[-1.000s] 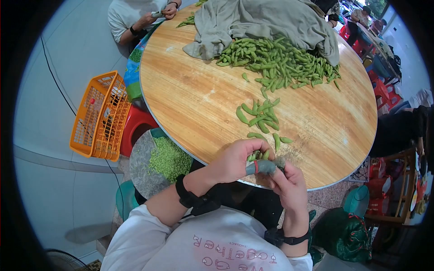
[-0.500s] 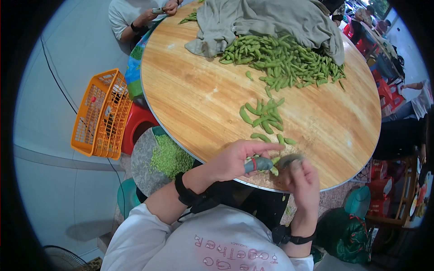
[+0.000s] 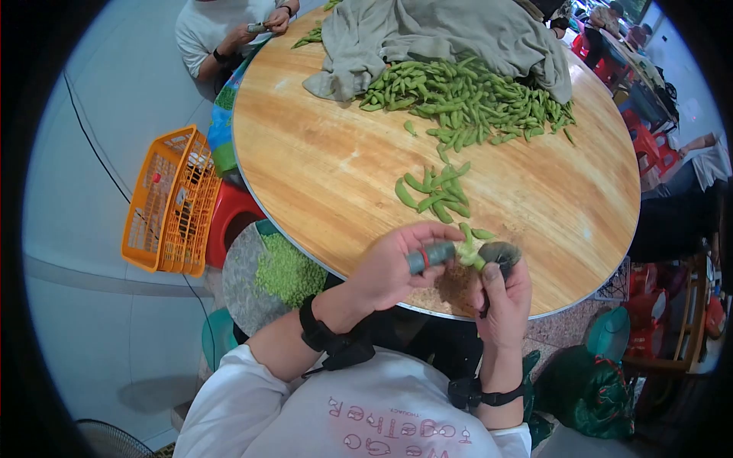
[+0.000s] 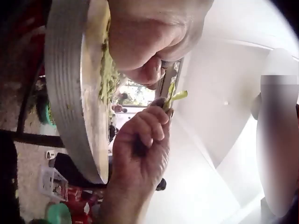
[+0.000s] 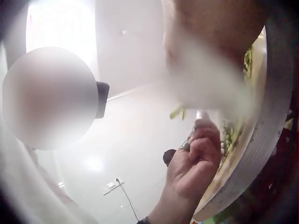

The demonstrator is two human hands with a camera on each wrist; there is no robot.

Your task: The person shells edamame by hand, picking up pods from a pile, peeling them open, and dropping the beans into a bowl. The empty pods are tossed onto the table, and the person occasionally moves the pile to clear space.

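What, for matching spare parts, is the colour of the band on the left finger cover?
The band is red; the head view shows it best.

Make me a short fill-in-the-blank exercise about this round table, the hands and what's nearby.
A ____ partly covers the large heap of green soybean pods on the round table.
The plastic basket to the left of the table is coloured ____.
On the left hand, the grey finger cover has a ____ band around it.
A single soybean pod is pinched in the ____ hand.

Missing words: cloth; orange; red; right.
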